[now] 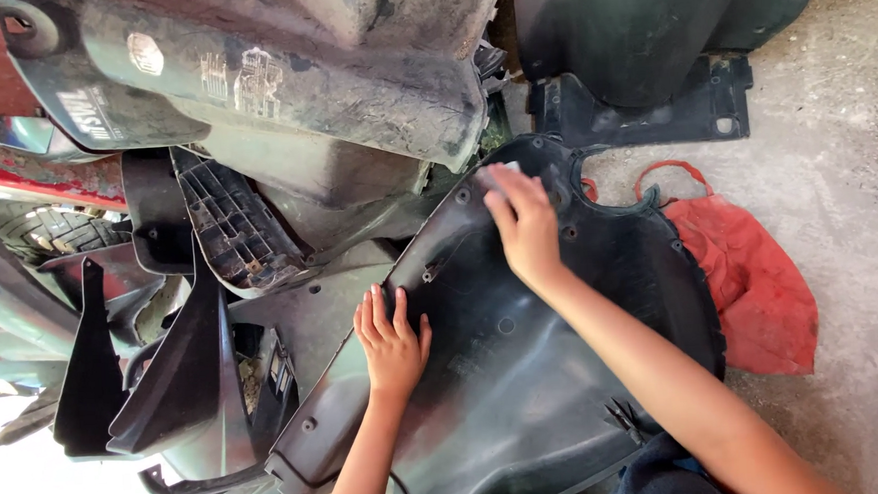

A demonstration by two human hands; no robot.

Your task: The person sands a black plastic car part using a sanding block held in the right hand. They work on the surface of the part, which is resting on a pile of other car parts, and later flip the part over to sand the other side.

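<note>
This is looking like a scooter repair yard or scrap workshop. Dusty black plastic scooter body panels (280,75) are piling up above and to the left of the hands, with a worn rubber tyre (48,229) and chipped red painted metal (24,168) lying farther left. Rough grey concrete ground (835,156) is spreading out to the right, with a crumpled red cloth bag (751,281) sitting on it.

Pale worn stickers (250,78) on the upper dark panel (351,91).

The right hand (523,228) hides whatever it presses on the black panel (526,373), whose lower edge is cropped.
</note>
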